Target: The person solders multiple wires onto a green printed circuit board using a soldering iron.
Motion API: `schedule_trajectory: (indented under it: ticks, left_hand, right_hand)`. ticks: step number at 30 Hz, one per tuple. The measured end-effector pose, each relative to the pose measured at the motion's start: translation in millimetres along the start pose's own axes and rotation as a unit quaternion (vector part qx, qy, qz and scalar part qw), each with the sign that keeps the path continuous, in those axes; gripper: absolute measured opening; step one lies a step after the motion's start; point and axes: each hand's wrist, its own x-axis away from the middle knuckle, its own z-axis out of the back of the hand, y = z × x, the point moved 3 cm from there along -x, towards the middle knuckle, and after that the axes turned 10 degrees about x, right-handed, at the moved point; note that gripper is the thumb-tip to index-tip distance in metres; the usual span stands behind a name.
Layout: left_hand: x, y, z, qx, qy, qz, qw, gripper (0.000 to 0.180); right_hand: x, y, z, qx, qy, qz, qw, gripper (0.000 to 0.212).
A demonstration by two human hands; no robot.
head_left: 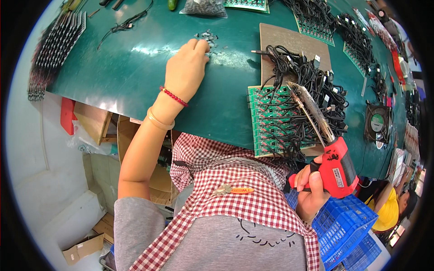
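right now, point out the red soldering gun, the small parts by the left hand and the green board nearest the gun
Red soldering gun (333,165), head view: on its red body
Small parts (208,36), head view: on the pile's middle
Green board (263,118), head view: on its left part

Worn on the head, the left wide fisheye camera looks steeply down from close above the red-and-white checked cloth apron (253,210) and faces forward across the broad, glossy green tabletop (122,74).
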Motion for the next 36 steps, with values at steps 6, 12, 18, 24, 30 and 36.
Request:
schedule_trajectory:
  ticks: [6,12,18,24,30,36]
  left_hand:
    - [-11,-6,3,-0.054,-0.018,-0.066,0.996,0.006]
    - [-18,-1,3,-0.108,-0.086,-0.159,0.978,0.009]
    - [-15,2,-2,-0.120,-0.087,-0.145,0.978,0.007]
    - [-9,9,12,-0.053,-0.005,-0.183,0.982,0.008]
    - [48,58,17,0.637,-0.251,0.237,0.689,0.007]
    - [102,127,5,0.718,-0.369,0.299,0.509,0.011]
  right_hand:
    - [-2,-1,1,-0.004,0.015,-0.006,1.000,0.028]
    - [-1,-1,1,-0.012,0.014,-0.005,1.000,0.028]
    - [0,0,2,-0.028,0.016,-0.036,0.999,0.030]
    - [-1,-3,1,-0.031,0.009,-0.016,0.999,0.030]
    - [-6,-7,-16,0.065,-0.082,-0.063,0.992,0.035]
    - [-12,0,-32,0.145,-0.162,-0.048,0.975,0.019]
